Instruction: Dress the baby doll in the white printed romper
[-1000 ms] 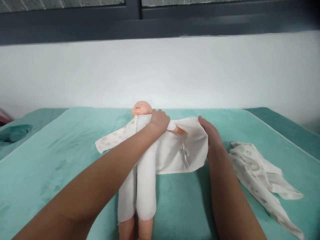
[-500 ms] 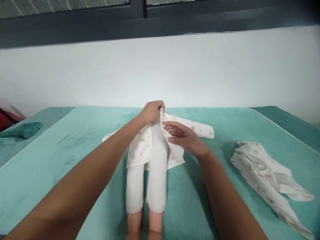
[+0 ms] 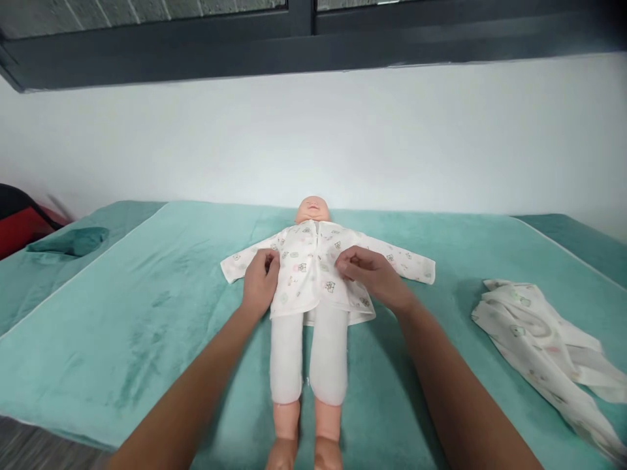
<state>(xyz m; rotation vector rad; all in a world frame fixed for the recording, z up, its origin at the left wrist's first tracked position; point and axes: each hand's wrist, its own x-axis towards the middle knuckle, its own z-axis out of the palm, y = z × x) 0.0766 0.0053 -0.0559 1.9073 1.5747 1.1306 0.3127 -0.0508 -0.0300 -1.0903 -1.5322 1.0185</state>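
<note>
A baby doll [image 3: 312,207] lies on its back in the middle of the bed, legs towards me. It wears a white baby shirt [image 3: 296,277] with small printed animals, its front panels meeting at the centre and both sleeves spread sideways. White padded legs [image 3: 329,352] show below the hem. My left hand [image 3: 260,279] has its fingers closed on the shirt's left side, under the sleeve. On the right front panel, my right hand [image 3: 369,271] is closed in a pinch at the cloth. The small fold between those fingertips is mostly hidden.
Crumpled white printed clothing [image 3: 543,346] lies to the right on the green bed cover [image 3: 147,313]. A red and black object [image 3: 24,222] stands at the far left. Behind the bed rises a white wall [image 3: 313,143] under a dark window frame [image 3: 196,55].
My left hand has let go near the collar and come down to the shirt's left side. The raised front panel now lies flat, and the doll's head shows. The view has shifted slightly left.
</note>
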